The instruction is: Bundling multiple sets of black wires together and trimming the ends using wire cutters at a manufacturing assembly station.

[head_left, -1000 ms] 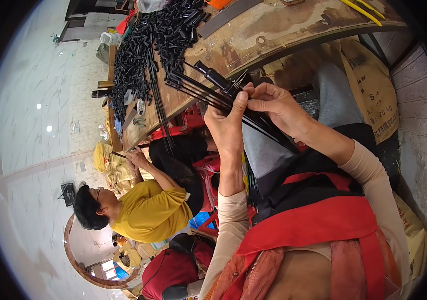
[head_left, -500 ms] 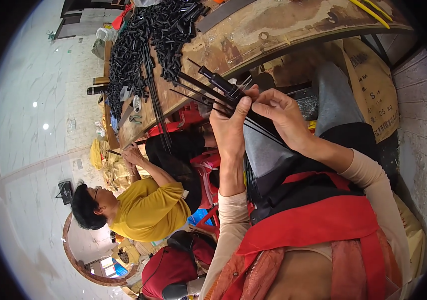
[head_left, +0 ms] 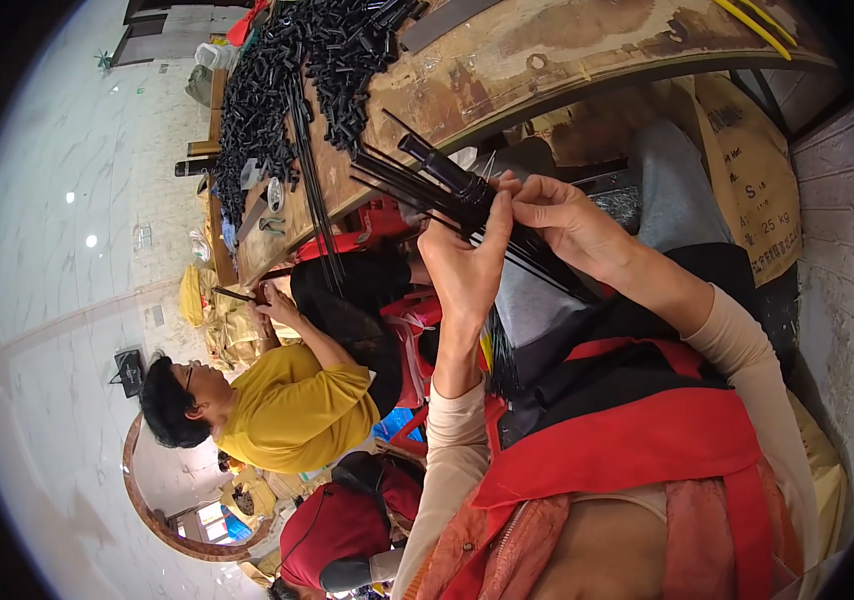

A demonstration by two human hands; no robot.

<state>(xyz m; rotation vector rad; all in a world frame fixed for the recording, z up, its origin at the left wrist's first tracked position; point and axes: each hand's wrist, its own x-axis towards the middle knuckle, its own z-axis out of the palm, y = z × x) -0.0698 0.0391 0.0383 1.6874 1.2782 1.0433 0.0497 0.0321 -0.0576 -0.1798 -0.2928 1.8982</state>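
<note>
My left hand (head_left: 462, 262) is closed around a bundle of thin black rods (head_left: 394, 184), which stick out past both sides of the fist. A thicker black ribbed tube (head_left: 444, 167) lies along the bundle, also in the left grip, its open end towards the bench. My right hand (head_left: 569, 222) meets the left thumb with its thumb and fingers pinched together at the tube's near end. Whatever is between those fingertips is too small to make out. Thin pale strands show just above the pinch.
On the wooden bench (head_left: 487, 75) lies a large heap of short black tubes (head_left: 262, 110), with long thin black rods (head_left: 309, 180) beside it. Yellow-handled tool parts (head_left: 755, 25) lie far right. A brown sack (head_left: 742, 175) stands under the bench. A person in yellow (head_left: 297, 405) works at left.
The bundle has turned slightly and its rods are spread differently. The thin rod no longer pokes out of the tube's open end. Both hands stay together, shifted slightly.
</note>
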